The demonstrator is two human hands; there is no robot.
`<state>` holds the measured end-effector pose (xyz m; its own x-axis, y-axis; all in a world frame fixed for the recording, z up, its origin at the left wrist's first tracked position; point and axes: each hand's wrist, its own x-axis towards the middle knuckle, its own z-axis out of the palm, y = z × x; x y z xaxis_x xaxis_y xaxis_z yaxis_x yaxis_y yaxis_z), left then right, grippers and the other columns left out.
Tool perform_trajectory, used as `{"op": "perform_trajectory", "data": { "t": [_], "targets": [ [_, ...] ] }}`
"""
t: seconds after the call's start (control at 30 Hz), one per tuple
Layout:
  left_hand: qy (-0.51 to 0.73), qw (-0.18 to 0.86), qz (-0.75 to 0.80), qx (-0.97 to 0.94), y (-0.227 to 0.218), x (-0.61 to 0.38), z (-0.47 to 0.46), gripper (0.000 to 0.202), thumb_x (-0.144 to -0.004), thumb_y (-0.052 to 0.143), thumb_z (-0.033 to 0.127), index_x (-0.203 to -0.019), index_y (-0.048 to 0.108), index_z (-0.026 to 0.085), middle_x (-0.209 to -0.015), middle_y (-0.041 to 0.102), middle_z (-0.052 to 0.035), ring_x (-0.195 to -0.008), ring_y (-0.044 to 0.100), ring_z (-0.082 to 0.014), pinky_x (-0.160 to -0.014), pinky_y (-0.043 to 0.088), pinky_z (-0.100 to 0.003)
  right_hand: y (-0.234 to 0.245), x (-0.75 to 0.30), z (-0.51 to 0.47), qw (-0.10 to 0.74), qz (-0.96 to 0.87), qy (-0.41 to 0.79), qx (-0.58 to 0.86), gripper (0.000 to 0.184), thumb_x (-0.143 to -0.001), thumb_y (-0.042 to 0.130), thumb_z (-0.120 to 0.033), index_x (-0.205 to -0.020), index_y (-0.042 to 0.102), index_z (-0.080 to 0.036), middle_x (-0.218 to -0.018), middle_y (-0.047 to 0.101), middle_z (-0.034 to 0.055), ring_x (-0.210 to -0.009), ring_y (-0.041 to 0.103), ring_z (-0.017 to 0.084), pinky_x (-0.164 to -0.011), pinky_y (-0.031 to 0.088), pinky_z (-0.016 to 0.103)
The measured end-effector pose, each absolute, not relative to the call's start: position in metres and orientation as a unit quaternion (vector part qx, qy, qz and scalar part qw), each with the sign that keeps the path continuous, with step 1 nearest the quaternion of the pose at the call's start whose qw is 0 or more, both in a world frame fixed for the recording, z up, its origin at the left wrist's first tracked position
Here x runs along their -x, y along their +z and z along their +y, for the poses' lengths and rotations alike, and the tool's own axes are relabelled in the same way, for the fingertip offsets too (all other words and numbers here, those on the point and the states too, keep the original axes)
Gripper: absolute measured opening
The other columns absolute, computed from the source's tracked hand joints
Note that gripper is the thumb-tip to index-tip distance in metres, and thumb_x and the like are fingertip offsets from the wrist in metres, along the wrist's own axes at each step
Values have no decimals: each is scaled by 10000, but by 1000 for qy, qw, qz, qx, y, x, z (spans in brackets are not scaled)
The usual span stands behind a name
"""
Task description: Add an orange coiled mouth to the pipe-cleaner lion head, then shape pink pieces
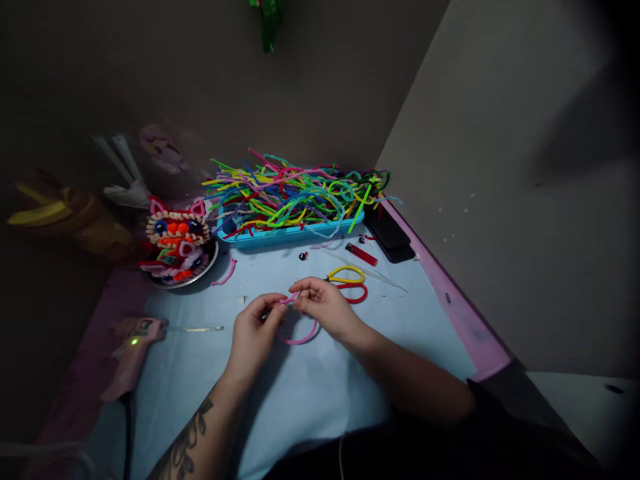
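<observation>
My left hand [256, 330] and my right hand [325, 305] meet over the light blue mat [300, 393], both pinching a pink pipe cleaner [303, 339]. Its loop hangs below my fingers and its ends are held between my fingertips. Just behind my right hand lie scissors with yellow and red handles [350, 283]. A short pink pipe cleaner piece [226, 274] rests further left on the mat.
A blue tray [290, 233] heaped with many-coloured pipe cleaners stands at the back. A pipe-cleaner animal head sits on a metal plate [177, 247] at the left. A pink glue gun [133, 350] lies at the left edge. A red lighter [361, 254] and a dark phone [390, 235] lie at the right.
</observation>
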<state>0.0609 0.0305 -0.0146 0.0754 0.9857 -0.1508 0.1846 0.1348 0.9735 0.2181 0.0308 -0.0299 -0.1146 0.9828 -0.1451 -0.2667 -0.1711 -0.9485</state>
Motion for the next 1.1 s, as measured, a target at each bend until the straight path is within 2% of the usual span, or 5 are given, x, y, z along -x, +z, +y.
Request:
{"op": "perform_trajectory", "data": {
  "t": [0.17, 0.37, 0.6, 0.93, 1.1],
  "targets": [
    [393, 540, 531, -522, -16, -60, 30, 204, -750, 671, 349, -832, 703, 165, -689, 667, -19, -621, 572, -150, -604, 441, -267, -32, -218, 31, 488, -425, 618, 447, 272, -726, 740, -321, -960, 672, -200, -621, 525, -59, -575, 475, 95, -580, 392, 247],
    [392, 559, 513, -521, -15, -61, 30, 220, -721, 709, 375, -789, 680, 167, -681, 643, -15, -627, 565, -148, -600, 440, -260, -34, -217, 31, 487, -438, 609, 448, 224, -747, 731, -386, -797, 638, -188, -736, 637, -10, -675, 563, 121, -654, 448, 261],
    [378, 519, 530, -554, -11, -62, 29, 225, -755, 672, 395, -722, 652, 174, -633, 597, 2, -593, 516, -138, -563, 401, -253, -31, -214, 27, 463, -528, 535, 470, 149, -853, 602, -329, -787, 584, -197, -739, 591, -10, -700, 549, 135, -659, 439, 266],
    [294, 792, 452, -286, -11, -58, 32, 228, -575, 753, 327, -559, 585, 173, -495, 446, 45, -444, 368, -81, -436, 310, -226, -19, -219, 19, 489, -720, 294, 394, 159, -903, 481, -151, -766, 527, -219, -739, 562, 15, -763, 531, 174, -730, 419, 306],
    [347, 710, 481, -380, -10, -58, 31, 266, -686, 731, 411, -778, 670, 169, -643, 569, 1, -552, 505, -119, -510, 416, -240, -23, -218, 22, 488, -648, 331, 482, 136, -898, 514, -194, -766, 539, -216, -745, 574, 10, -721, 542, 159, -684, 423, 286]
  ]
}}
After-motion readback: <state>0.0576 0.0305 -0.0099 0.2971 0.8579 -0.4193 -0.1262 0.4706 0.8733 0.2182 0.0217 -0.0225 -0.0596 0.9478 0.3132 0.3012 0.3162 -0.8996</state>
